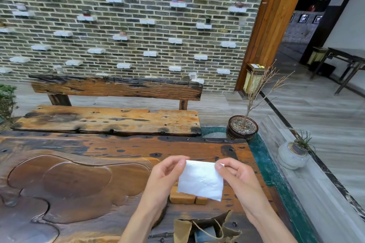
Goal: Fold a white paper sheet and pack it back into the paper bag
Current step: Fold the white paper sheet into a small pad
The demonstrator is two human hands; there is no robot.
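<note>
While one paper bag (205, 229) waits below, two hands' grips pinch one white paper sheet (200, 180).

A dark, weathered wooden table (83, 165) stands before a wooden bench (110, 118) and a brick wall (158, 31) studded with small pots. 2 small wooden blocks (187, 198) lie on the table; right of it stand a potted bare shrub (242, 127) and a pale ceramic planter (292, 156).

Two hands (165, 172) (238, 176), one paper sheet (200, 180), one paper bag (205, 230).
</note>
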